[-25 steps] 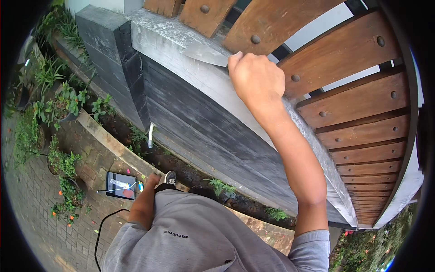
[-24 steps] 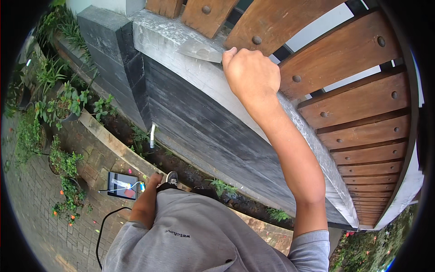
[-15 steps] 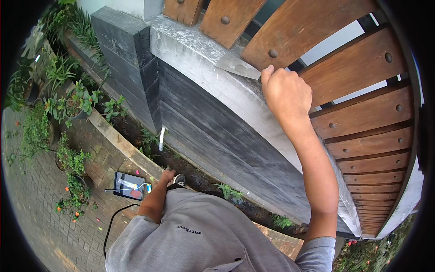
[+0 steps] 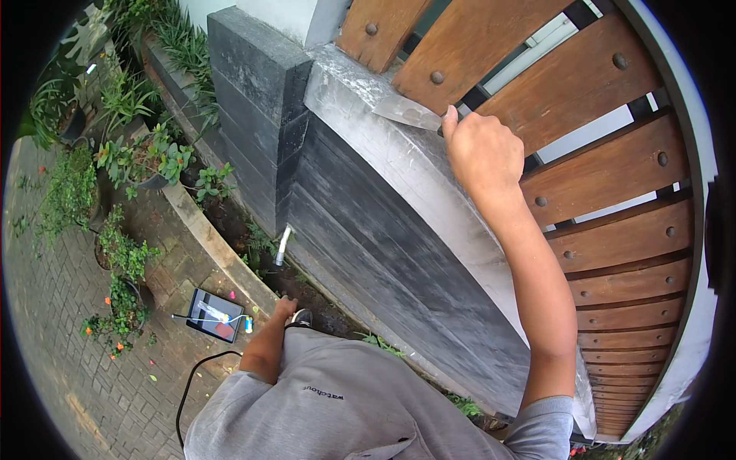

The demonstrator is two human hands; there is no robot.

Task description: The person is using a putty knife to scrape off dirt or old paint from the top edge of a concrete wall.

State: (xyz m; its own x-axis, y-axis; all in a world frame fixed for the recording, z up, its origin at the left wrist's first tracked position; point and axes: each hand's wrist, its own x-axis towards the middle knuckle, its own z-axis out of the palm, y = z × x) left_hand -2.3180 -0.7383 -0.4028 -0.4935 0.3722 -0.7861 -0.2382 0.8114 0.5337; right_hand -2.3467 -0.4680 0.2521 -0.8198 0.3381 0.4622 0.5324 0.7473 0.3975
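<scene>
My right hand (image 4: 484,152) is closed around the dark handle of a putty knife (image 4: 411,115), mostly hidden by my fingers. The knife's broad metal blade lies against the whitish, scuffed top of the wall ledge (image 4: 345,83), just below the lower end of a brown wooden slat (image 4: 454,47). My thumb stretches along the handle toward the blade. Low beside my body hangs my left hand (image 4: 286,307), above my shoe; its fingers are too small and hidden to make out.
A dark stone pillar (image 4: 253,92) stands left of the ledge. Below, a white pipe (image 4: 284,245) sticks out of the dark wall (image 4: 368,222). On the paving lies a black tray (image 4: 201,327) with small items, beside a black cable (image 4: 188,383). Potted plants (image 4: 149,161) line the left.
My right hand has slid the putty knife along the ledge toward the pillar, about one slat over. The view has shifted with it. My left hand stays low beside me.
</scene>
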